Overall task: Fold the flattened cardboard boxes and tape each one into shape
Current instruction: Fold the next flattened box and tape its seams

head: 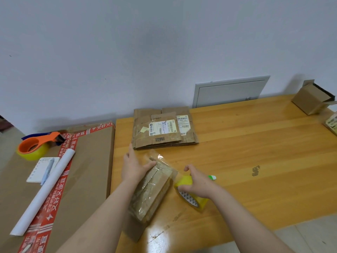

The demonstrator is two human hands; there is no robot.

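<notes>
A small folded cardboard box [153, 190] lies on the wooden table [246, 143], its top seam covered with clear tape. My left hand [134, 166] presses on the box's far end, thumb along its top. My right hand [197, 183] grips a yellow tape roll [193, 197] just right of the box. A clear strip of tape runs from the roll over the box's far end. A stack of flattened cardboard boxes [164, 129] with shipping labels lies at the table's far edge.
A big flat carton [87, 170] to the left carries an orange tape dispenser [39, 143], a notepad with a pen [43, 169] and a white paper roll [45, 190]. An open small box [312, 98] stands at the far right. A green-white pen [212, 177] lies behind my right hand.
</notes>
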